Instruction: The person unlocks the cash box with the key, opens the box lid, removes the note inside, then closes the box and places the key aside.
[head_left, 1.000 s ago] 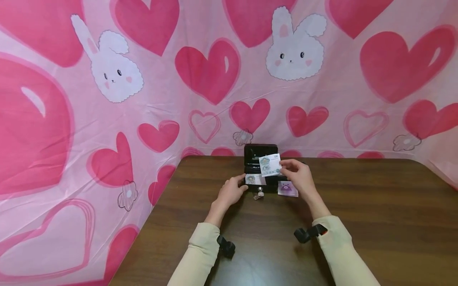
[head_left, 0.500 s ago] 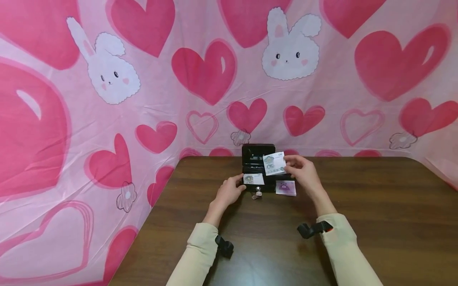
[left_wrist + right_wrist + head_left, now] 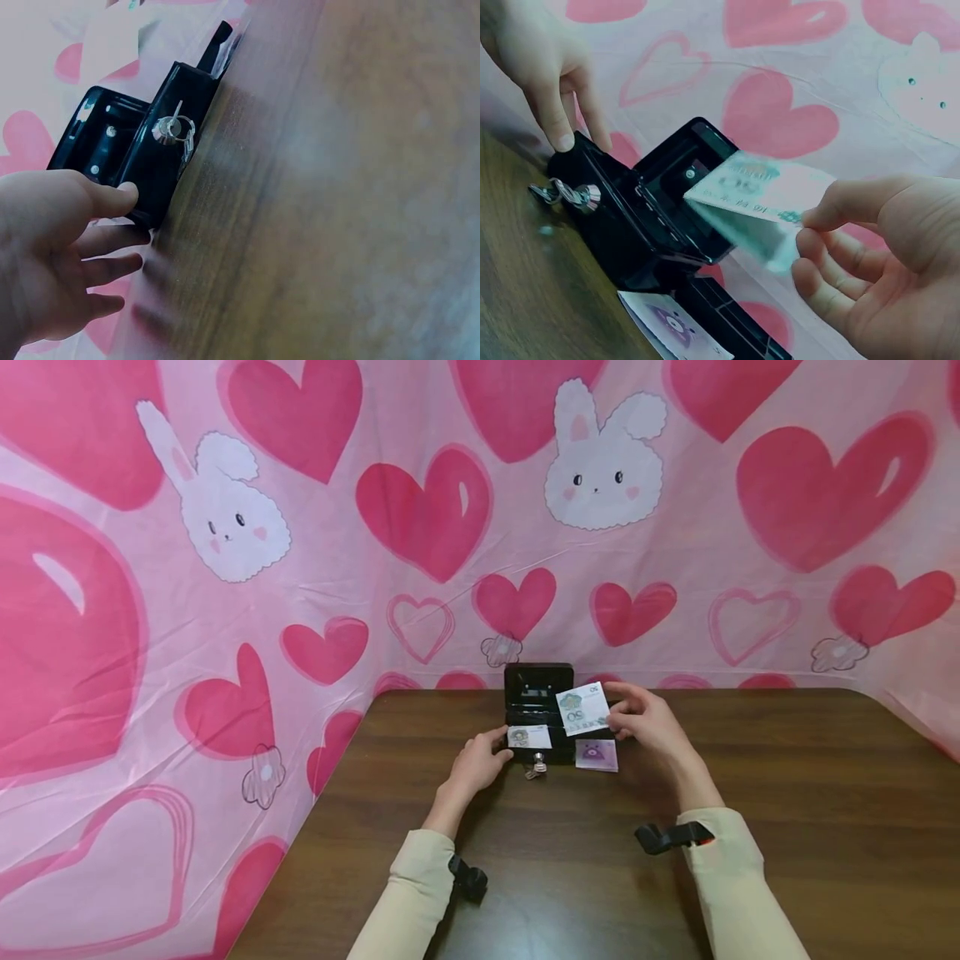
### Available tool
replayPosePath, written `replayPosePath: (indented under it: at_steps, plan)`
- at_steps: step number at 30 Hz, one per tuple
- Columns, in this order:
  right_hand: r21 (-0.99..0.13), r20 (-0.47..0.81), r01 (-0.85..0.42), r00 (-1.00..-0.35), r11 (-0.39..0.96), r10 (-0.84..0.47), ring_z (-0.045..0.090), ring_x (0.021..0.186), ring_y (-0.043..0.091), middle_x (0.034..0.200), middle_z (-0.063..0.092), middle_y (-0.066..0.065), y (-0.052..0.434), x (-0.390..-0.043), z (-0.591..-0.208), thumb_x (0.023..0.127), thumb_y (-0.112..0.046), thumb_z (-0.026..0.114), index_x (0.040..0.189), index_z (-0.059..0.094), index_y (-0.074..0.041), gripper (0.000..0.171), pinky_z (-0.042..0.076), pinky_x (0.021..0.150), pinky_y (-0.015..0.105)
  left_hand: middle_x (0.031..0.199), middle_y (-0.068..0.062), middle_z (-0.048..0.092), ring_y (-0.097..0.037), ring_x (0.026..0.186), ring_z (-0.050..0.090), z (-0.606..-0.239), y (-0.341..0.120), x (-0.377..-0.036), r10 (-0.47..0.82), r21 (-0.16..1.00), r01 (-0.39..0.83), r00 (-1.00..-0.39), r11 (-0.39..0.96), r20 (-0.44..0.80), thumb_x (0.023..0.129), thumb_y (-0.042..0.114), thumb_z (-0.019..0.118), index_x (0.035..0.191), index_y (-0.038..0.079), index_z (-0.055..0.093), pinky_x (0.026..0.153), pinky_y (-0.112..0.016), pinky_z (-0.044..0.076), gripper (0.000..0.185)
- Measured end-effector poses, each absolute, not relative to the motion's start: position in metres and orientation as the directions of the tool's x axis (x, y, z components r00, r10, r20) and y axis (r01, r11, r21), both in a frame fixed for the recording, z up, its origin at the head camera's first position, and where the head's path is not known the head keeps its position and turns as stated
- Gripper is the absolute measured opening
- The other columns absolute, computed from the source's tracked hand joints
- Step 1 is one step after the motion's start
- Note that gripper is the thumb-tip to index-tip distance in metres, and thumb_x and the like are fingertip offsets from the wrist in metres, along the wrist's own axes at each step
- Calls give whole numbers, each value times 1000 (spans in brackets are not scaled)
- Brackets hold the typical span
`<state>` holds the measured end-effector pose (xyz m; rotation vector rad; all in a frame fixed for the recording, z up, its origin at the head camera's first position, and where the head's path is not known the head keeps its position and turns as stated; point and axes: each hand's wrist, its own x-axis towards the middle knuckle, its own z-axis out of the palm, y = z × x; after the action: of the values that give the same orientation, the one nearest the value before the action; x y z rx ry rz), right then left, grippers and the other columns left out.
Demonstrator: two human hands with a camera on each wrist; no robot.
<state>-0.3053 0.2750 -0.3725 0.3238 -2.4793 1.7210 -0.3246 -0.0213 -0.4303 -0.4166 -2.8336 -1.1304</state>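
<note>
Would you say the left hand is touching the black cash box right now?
Touching: in the left wrist view, the left hand rests its thumb tip against the black cash box at its near corner.

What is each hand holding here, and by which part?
The right hand pinches a green banknote by its right end. The left hand holds nothing; its thumb touches the black cash box's corner.

The open black cash box (image 3: 537, 714) stands ahead of me, its raised lid (image 3: 538, 681) walling off the far side. My left hand (image 3: 478, 763) blocks its left corner, the keys (image 3: 536, 767) hang in front. Bare table (image 3: 787, 793) lies open rightward.
</note>
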Motion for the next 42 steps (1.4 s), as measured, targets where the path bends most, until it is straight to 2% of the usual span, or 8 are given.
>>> replayPosePath:
  at_steps: [8,16,25,32,37,42]
  plan:
    - [-960,148,-178,-978,214,-149,66,75,11,86,62,6,283,-304,-376,94,2,55,154,29,0,66,60,73,29,134,-15,64,-29,127,58,-431,-22,-324,219,672,267,-963,691,157,97,20,64,145,12,53,106,-52,44,50]
    - [-978,120,-142,-982,154,-143,69,75,13,89,58,10,294,-300,-376,96,3,54,156,26,-2,66,61,74,33,135,-15,63,-29,128,58,-431,-21,-324,224,677,271,-962,685,159,97,20,64,145,12,53,106,-52,44,49]
    - [-978,97,-117,-988,173,-117,69,70,11,85,52,12,299,-298,-379,95,2,51,151,31,7,59,61,72,33,136,-15,62,-31,128,58,-431,-22,-324,230,677,278,-959,682,163,97,19,64,145,11,53,106,-53,44,50]
    - [-968,78,-95,-994,234,-83,69,70,14,87,52,13,307,-297,-380,97,-2,51,151,33,3,58,61,74,35,137,-15,62,-30,129,57,-431,-22,-324,231,683,276,-960,676,160,97,19,64,145,11,52,107,-53,43,50]
    - [-966,57,-76,-995,247,-82,69,71,15,89,55,11,313,-296,-381,98,-5,51,149,37,3,54,61,74,34,137,-15,62,-30,129,57,-431,-22,-325,232,682,276,-960,677,159,97,20,63,145,11,52,107,-53,43,50]
    - [-971,30,-46,-997,233,-69,70,73,13,90,62,6,317,-295,-381,98,-7,52,144,43,8,49,60,75,32,136,-15,62,-30,129,57,-431,-22,-324,231,682,278,-959,677,162,97,19,64,145,11,52,107,-53,43,50]
